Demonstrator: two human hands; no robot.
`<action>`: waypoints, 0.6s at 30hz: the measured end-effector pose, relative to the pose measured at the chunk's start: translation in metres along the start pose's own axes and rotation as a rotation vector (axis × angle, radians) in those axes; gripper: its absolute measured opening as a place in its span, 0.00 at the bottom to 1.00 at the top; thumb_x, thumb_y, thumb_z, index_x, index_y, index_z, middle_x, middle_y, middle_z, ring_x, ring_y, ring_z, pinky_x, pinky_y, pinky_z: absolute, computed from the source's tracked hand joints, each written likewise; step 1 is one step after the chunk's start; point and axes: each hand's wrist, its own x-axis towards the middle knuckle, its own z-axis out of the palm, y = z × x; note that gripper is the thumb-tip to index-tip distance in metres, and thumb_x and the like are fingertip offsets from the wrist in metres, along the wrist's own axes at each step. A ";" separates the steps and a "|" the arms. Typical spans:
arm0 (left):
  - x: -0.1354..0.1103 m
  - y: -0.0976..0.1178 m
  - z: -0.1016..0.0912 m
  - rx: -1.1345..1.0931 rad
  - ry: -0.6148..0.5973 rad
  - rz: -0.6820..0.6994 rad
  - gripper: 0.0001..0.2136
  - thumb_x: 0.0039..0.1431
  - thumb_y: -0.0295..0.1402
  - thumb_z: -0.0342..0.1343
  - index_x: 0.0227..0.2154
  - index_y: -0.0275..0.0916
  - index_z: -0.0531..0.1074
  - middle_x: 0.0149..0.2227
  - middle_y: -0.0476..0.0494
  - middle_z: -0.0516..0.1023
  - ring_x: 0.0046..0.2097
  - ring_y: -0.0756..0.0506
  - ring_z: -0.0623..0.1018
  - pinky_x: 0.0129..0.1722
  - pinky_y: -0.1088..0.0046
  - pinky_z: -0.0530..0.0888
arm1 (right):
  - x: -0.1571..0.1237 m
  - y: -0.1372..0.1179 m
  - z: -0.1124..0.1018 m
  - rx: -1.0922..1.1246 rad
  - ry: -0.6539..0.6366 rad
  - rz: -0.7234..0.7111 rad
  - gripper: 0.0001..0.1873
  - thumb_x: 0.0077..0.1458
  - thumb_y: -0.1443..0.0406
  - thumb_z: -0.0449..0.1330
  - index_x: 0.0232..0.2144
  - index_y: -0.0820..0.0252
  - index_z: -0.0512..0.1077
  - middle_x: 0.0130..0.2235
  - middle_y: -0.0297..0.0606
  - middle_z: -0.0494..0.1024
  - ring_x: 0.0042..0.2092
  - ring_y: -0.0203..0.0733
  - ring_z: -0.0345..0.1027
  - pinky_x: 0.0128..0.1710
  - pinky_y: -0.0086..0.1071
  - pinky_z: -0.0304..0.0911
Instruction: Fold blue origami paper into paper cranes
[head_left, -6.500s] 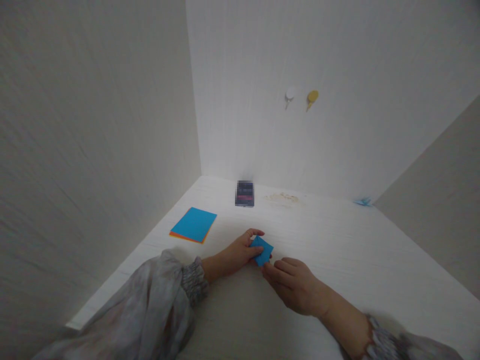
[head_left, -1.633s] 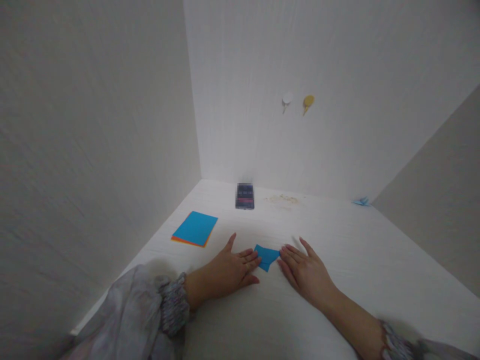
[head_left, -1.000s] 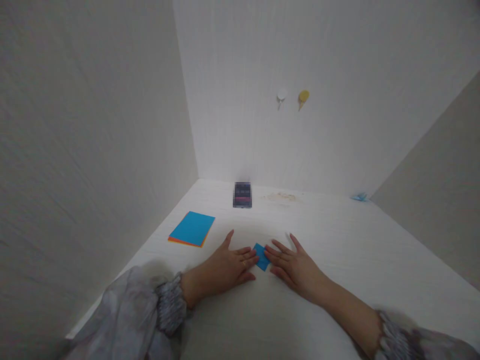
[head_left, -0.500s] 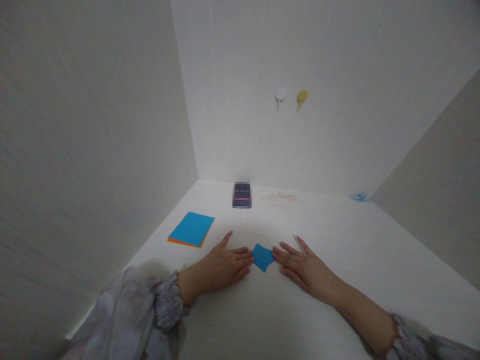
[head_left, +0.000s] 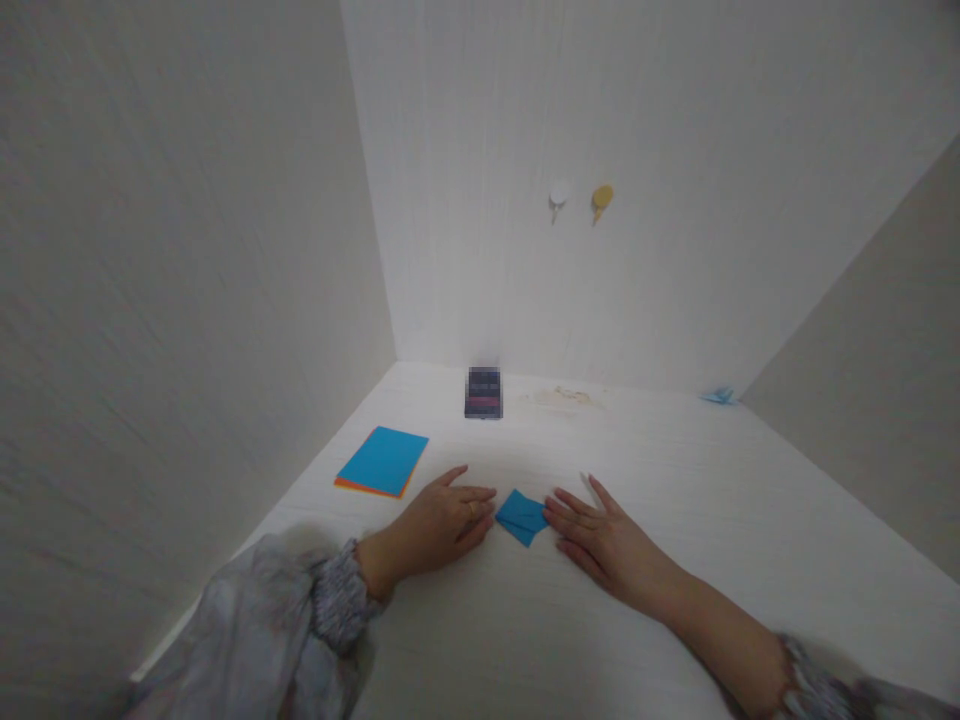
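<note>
A small folded piece of blue origami paper [head_left: 522,517] lies on the white table between my hands, its crease lines showing. My left hand [head_left: 450,522] rests just to the left of it, fingers stretched out and the tips a little apart from the paper's left corner. On the other side, my right hand [head_left: 600,535] lies with fingers spread, and its fingertips touch the paper's right corner. A ring shows on a left finger.
A stack of square paper [head_left: 384,461], blue on top with orange edges beneath, lies at the left. Behind stands a dark blurred device [head_left: 484,393]. A folded light blue paper piece [head_left: 720,396] sits in the back right corner. Two hooks [head_left: 602,197] hang on the back wall.
My left fingers have drawn back to the left, off the folded paper, uncovering its left corner. The right hand has barely moved and still touches the paper.
</note>
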 end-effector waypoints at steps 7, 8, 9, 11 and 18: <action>0.007 0.008 -0.002 -0.012 -0.102 0.084 0.17 0.61 0.39 0.39 0.50 0.40 0.61 0.53 0.42 0.64 0.56 0.47 0.62 0.57 0.58 0.45 | 0.006 -0.011 -0.001 -0.010 0.058 0.034 0.18 0.59 0.65 0.46 0.52 0.56 0.60 0.52 0.40 0.66 0.56 0.42 0.54 0.58 0.51 0.36; 0.007 0.007 0.000 -0.016 -0.105 0.075 0.17 0.61 0.38 0.39 0.50 0.41 0.62 0.53 0.43 0.64 0.56 0.47 0.62 0.57 0.57 0.45 | 0.006 -0.011 -0.002 -0.013 0.055 0.036 0.18 0.59 0.65 0.46 0.52 0.56 0.60 0.52 0.39 0.66 0.56 0.42 0.54 0.58 0.51 0.36; 0.006 0.007 0.001 -0.021 -0.105 0.061 0.16 0.61 0.37 0.39 0.50 0.42 0.62 0.53 0.44 0.65 0.56 0.47 0.62 0.57 0.57 0.44 | 0.006 -0.012 -0.003 -0.017 0.048 0.038 0.18 0.59 0.64 0.46 0.51 0.56 0.61 0.52 0.39 0.66 0.56 0.42 0.54 0.58 0.50 0.36; 0.005 0.005 0.003 -0.034 -0.105 0.038 0.15 0.61 0.35 0.39 0.49 0.43 0.62 0.53 0.46 0.64 0.55 0.47 0.62 0.57 0.57 0.44 | 0.005 -0.012 -0.003 -0.021 0.030 0.049 0.18 0.59 0.63 0.45 0.51 0.54 0.61 0.52 0.38 0.66 0.56 0.42 0.54 0.57 0.51 0.36; 0.001 0.002 0.003 -0.038 -0.084 0.027 0.15 0.62 0.33 0.39 0.48 0.45 0.64 0.51 0.48 0.67 0.54 0.48 0.64 0.57 0.59 0.46 | 0.000 -0.008 0.000 -0.029 0.043 0.048 0.18 0.59 0.63 0.45 0.51 0.53 0.61 0.52 0.37 0.66 0.56 0.42 0.54 0.57 0.51 0.37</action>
